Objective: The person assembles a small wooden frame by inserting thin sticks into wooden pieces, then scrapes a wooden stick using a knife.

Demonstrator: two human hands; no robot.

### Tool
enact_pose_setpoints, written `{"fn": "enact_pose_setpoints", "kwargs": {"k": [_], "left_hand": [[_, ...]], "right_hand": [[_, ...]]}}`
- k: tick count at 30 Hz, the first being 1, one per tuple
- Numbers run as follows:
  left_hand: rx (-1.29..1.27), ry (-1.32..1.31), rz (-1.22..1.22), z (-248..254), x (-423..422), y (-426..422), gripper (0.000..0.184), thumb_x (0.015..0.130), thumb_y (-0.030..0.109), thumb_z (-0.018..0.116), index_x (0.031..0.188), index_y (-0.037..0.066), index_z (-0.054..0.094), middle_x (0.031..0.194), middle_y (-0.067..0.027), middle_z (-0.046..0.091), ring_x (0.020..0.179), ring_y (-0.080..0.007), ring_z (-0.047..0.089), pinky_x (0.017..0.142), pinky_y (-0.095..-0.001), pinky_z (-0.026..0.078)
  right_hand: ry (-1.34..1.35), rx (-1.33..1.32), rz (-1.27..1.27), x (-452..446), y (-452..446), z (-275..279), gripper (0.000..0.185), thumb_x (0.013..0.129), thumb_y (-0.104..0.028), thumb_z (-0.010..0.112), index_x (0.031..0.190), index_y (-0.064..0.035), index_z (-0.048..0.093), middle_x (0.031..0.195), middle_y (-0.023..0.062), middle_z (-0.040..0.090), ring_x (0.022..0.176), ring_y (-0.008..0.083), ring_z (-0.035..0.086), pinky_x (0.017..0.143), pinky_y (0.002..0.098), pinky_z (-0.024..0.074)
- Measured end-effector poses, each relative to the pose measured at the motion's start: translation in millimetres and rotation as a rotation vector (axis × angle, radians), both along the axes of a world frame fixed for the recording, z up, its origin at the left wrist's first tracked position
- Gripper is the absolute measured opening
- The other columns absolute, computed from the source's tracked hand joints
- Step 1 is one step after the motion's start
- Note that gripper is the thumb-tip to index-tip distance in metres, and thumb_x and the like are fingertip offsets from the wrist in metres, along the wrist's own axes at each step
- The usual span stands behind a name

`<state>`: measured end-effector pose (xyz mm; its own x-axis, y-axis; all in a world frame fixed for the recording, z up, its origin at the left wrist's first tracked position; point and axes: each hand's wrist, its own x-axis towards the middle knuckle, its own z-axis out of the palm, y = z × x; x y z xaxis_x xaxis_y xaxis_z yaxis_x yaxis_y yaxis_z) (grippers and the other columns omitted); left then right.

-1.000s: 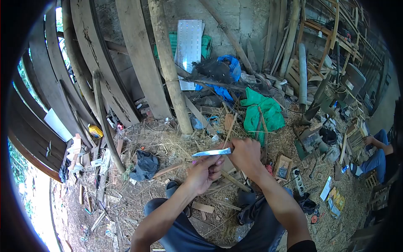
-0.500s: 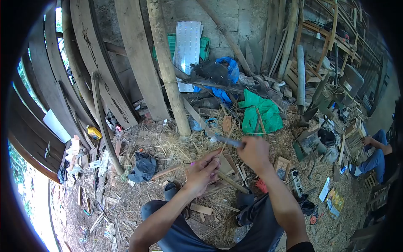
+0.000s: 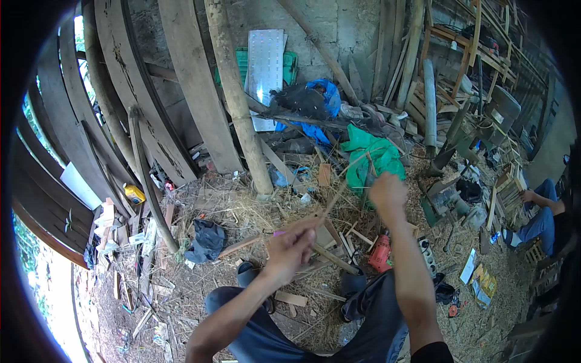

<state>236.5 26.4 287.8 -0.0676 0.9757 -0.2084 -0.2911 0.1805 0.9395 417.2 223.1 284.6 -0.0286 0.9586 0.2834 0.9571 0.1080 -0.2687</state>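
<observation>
Fingers pinched together, my left hand (image 3: 290,254) holds a thin wooden strip (image 3: 334,198) that slants up and to the right. Farther forward and to the right, in front of the green plastic bag (image 3: 387,158), my right hand (image 3: 388,195) is closed and smeared by motion. The knife seen in it half a second ago cannot be made out now; its blade is blurred or hidden. A gap separates my two hands.
A red power tool (image 3: 380,254) lies right of my feet, near a power strip (image 3: 427,257). Wood scraps and a black bag (image 3: 206,241) litter the ground. A wooden pole (image 3: 242,115) stands ahead. Another person (image 3: 540,225) sits at the far right.
My right hand has moved up and to the right, away from my left hand, and the knife blade has dropped from clear sight. More of the red tool shows. My left hand stays nearly in place.
</observation>
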Motion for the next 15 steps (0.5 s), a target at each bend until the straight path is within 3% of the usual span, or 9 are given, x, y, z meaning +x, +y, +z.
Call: {"fn": "enact_pose_setpoints", "kwargs": {"k": [3,5,6,7,9,10,12,15], "left_hand": [[0.014,-0.082,-0.030,-4.4,-9.5,-5.0,0.035,0.097,0.015,0.050,0.131,0.006,0.049,0.077,0.0045,0.040,0.060,-0.0034,0.033,0.048,-0.0188,0.028],[0.008,-0.139,-0.012,-0.4,-14.4,3.4,0.033,0.097,0.016,0.050,0.129,0.006,0.051,0.077,0.0046,0.042,0.059,-0.0031,0.035,0.048,-0.0184,0.029],[0.010,-0.179,0.008,2.5,-16.5,9.4,0.031,0.098,0.016,0.049,0.127,0.007,0.054,0.077,0.0047,0.044,0.059,-0.0028,0.037,0.048,-0.0180,0.029],[0.016,-0.180,0.009,1.6,-15.3,12.9,0.031,0.098,0.016,0.049,0.127,0.007,0.054,0.077,0.0047,0.044,0.059,-0.0028,0.037,0.048,-0.0180,0.029],[0.047,0.115,0.106,-3.1,-14.3,14.6,0.030,0.097,0.017,0.049,0.124,0.006,0.056,0.076,0.0034,0.047,0.061,-0.0031,0.040,0.050,-0.0191,0.033],[0.050,0.120,0.112,-3.4,-15.6,12.8,0.030,0.097,0.017,0.049,0.124,0.006,0.056,0.076,0.0034,0.047,0.061,-0.0031,0.040,0.050,-0.0191,0.033],[0.101,0.355,0.113,-4.0,-14.8,11.9,0.029,0.096,0.016,0.050,0.121,0.005,0.058,0.074,0.0011,0.052,0.063,-0.0044,0.044,0.054,-0.0211,0.037],[0.238,0.452,0.189,-8.7,-13.9,15.2,0.027,0.095,0.015,0.050,0.117,0.003,0.060,0.070,0.0003,0.053,0.063,-0.0055,0.045,0.056,-0.0231,0.038]], "right_hand": [[0.000,-0.045,-0.121,28.8,20.4,-17.4,0.018,0.079,-0.021,0.061,0.077,-0.0042,0.068,0.077,0.0183,0.067,0.078,0.0362,0.068,0.070,0.0465,0.0546],[0.076,-0.158,0.077,27.2,1.1,-17.6,0.021,0.078,-0.024,0.063,0.082,-0.0044,0.069,0.075,0.0182,0.066,0.083,0.0350,0.067,0.073,0.0454,0.0548],[0.089,-0.108,0.197,23.7,-2.2,-19.1,0.025,0.084,-0.026,0.060,0.087,-0.0032,0.069,0.067,0.0148,0.064,0.072,0.0293,0.068,0.065,0.0417,0.0531],[0.088,-0.101,0.199,18.1,-1.2,-18.3,0.025,0.084,-0.026,0.060,0.087,-0.0032,0.069,0.067,0.0148,0.064,0.072,0.0293,0.068,0.065,0.0417,0.0531],[0.681,-0.319,0.420,2.1,-4.5,-19.6,0.029,0.091,-0.029,0.056,0.097,-0.0027,0.069,0.064,0.0077,0.061,0.053,0.0162,0.055,0.051,0.0326,0.0435],[0.684,-0.316,0.427,-7.8,-16.4,-5.6,0.029,0.091,-0.029,0.056,0.097,-0.0027,0.069,0.064,0.0077,0.061,0.053,0.0162,0.055,0.051,0.0326,0.0435],[1.068,-0.571,0.531,-16.8,-43.1,24.6,0.029,0.095,-0.028,0.054,0.104,-0.0038,0.066,0.069,0.0008,0.060,0.049,0.0048,0.038,0.046,0.0244,0.0301],[1.219,-0.631,0.730,-22.0,-57.3,30.8,0.026,0.095,-0.023,0.055,0.111,-0.0032,0.061,0.079,0.0030,0.061,0.044,0.0000,0.030,0.040,0.0183,0.0223]]}}
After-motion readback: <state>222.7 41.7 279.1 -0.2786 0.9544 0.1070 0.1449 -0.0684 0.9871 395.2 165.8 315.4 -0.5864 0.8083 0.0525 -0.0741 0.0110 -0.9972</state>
